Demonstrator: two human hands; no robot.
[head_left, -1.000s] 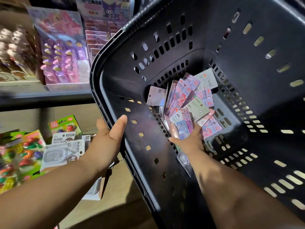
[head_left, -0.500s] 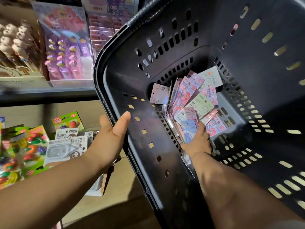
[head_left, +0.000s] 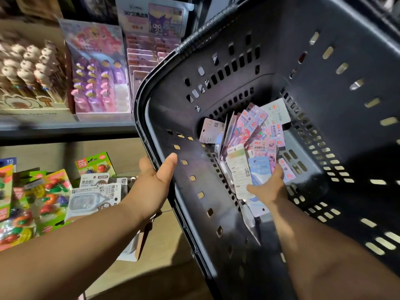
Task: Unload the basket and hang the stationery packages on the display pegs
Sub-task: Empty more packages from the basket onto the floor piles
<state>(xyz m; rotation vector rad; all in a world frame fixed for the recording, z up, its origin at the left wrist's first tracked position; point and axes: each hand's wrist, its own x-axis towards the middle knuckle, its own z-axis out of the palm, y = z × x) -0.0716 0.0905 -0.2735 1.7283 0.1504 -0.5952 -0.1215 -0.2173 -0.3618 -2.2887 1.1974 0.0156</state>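
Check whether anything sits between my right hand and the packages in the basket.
Nothing visible does. The right hand is inside the basket, gripping some of the packages.

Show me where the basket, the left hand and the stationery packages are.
basket [head_left: 281, 29], head view, bare inner wall
left hand [head_left: 151, 187], head view, back of the hand
stationery packages [head_left: 244, 128], head view, pink package in the pile

Head cam; fwd-down, close

Dim shop aisle. Dark shelf [head_left: 65, 129] w/ pink pen box [head_left: 97, 87] & beige pen box [head_left: 28, 72]; below, tan back panel [head_left: 54, 151], fruit packs [head_left: 50, 191], white tape packs [head_left: 91, 198].
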